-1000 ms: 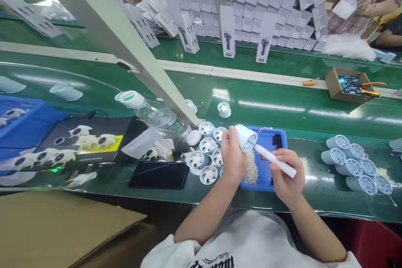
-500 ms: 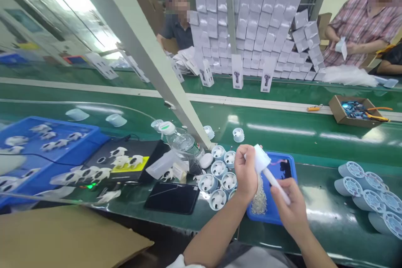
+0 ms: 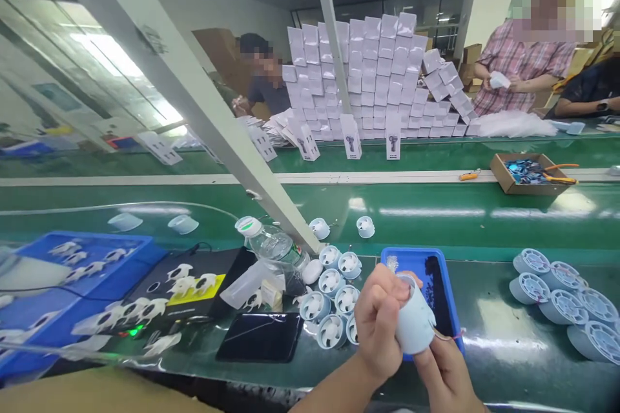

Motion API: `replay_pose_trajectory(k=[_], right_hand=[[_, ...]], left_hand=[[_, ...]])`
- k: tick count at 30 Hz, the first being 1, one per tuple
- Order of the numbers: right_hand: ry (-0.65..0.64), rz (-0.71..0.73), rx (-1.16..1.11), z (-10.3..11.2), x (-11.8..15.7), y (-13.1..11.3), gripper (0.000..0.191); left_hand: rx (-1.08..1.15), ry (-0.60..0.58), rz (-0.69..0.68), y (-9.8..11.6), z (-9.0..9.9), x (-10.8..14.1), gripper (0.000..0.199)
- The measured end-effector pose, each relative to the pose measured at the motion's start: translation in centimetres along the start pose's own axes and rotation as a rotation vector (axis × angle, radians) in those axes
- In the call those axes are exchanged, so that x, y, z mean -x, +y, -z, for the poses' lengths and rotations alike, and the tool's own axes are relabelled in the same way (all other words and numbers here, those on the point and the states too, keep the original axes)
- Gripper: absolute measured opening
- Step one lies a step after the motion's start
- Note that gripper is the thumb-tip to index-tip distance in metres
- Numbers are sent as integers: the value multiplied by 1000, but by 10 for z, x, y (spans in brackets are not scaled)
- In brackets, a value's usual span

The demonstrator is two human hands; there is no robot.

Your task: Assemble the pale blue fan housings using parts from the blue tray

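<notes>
A light blue cup-shaped fan housing (image 3: 415, 322) is tilted between my two hands, and a thin reddish wire (image 3: 456, 336) sticks out on its right. My left hand (image 3: 380, 319) is closed on the upper left of its rim, with fingers at the opening. From below, my right hand (image 3: 448, 374) grips the lower end with thumb and fingers. Behind them lies a blue tray (image 3: 454, 300) holding dark small pieces (image 3: 436, 290) and pale small pieces (image 3: 392, 262). Just left of my hands stand several housings with white fan blades (image 3: 332, 282).
Grille-faced housings (image 3: 564, 306) stand at right. A black tablet-like slab (image 3: 259, 337), plastic bottle (image 3: 276, 245) and slanted post (image 3: 208, 103) are left. White parts lie in a blue bin (image 3: 135, 251). Across the belt are stacked white boxes (image 3: 363, 64), a cardboard box (image 3: 527, 188) and co-workers.
Both hands have turned the housing, so its open rim now shows. The white rod that my right hand held is out of sight. The camera view has tilted up.
</notes>
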State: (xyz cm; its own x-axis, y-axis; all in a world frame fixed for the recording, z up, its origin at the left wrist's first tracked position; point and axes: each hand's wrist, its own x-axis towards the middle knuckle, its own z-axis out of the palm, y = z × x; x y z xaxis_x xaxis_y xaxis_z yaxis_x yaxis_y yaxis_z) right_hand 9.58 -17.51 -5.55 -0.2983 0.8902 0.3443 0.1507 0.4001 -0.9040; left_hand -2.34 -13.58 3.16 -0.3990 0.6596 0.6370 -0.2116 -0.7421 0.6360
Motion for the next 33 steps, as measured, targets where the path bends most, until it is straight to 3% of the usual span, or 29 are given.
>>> replay_pose_trajectory(k=[3,5,9,10,13,16,19,22,24,26,28,33], right_hand=[[-10,-79,-46,3,-16,-11,39],[-20,-102,-97,7,-27,-19,42],[114,-211,-134,22,-36,-15,49],[165,-279,-153,26,-32,-10,51],[416,-453,-221,33,-11,3,56],[628,-510,-232,39,13,4,59],[728,-510,-180,49,25,-3,57],[706,-504,-104,59,27,-7,52],[605,-526,-64,63,26,-4,50],[485,-551,-33,63,22,3,47],[396,-556,0,61,14,11,45],[301,-425,110,47,-32,22,31]], left_hand=[[-81,-78,36,-14,6,-1,28],[-156,-192,139,-17,9,-6,26],[-241,-608,681,-30,7,-39,47],[-361,-664,726,-40,2,-49,49],[-714,-942,642,-80,-28,-67,56],[-838,-1275,508,-119,-67,-57,52],[-844,-1303,410,-139,-99,-32,38],[-798,-1294,368,-143,-110,-19,45],[-766,-1299,367,-143,-103,-26,53],[-845,-1303,385,-143,-83,-45,52],[-1048,-1271,443,-143,-49,-69,46],[-1473,-1025,719,-144,48,-110,41]])
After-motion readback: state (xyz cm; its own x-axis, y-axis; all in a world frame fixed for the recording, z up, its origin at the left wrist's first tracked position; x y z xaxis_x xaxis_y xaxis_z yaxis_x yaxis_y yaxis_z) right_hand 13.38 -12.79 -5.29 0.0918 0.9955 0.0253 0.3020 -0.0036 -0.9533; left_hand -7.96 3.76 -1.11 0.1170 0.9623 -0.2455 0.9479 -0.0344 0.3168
